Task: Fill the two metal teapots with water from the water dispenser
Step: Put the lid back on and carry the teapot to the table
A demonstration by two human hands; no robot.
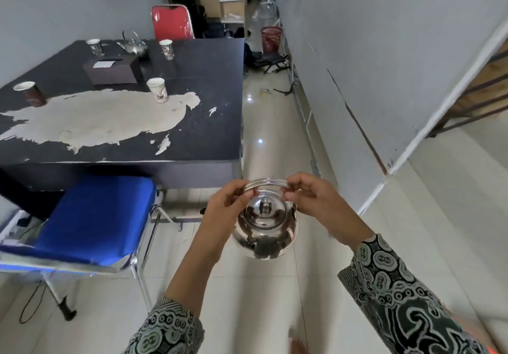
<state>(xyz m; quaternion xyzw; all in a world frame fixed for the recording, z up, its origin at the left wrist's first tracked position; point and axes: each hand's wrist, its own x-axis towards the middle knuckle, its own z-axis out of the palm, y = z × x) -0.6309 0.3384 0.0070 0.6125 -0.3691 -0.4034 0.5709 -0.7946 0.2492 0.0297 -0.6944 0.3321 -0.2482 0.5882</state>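
Fingers (242,192) of both hands pinch a metal teapot's arched handle (266,182).
Left hand (229,205) grips one end, right hand (310,197) the other; the lidded teapot (265,230) hangs above the tiled floor (261,298), beside the dark surface (192,122) where a second teapot (134,45) stands among paper cups (158,89).
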